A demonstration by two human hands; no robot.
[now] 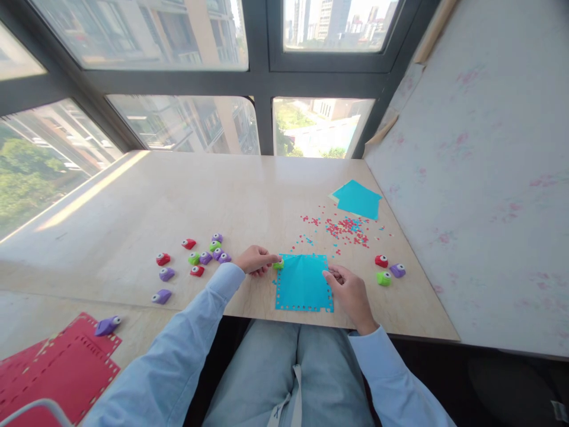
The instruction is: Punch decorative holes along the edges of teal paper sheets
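A blue sheet of paper [303,284] lies at the table's front edge, with punched holes along its borders. At its upper left corner sits a green paper punch [278,263]. My left hand [256,260] is closed on this punch, with the thumb on top. The fingers of my right hand [351,292] pinch the sheet's right edge. Small cut-out bits [347,230] in red and blue are scattered beyond the sheet.
Several red, green and purple punches [205,257] stand on the left; three more, including a green one [383,278], are at right. Blue paper [359,199] lies at the back right. Punched red sheets [66,367] with a purple punch [107,325] lie front left.
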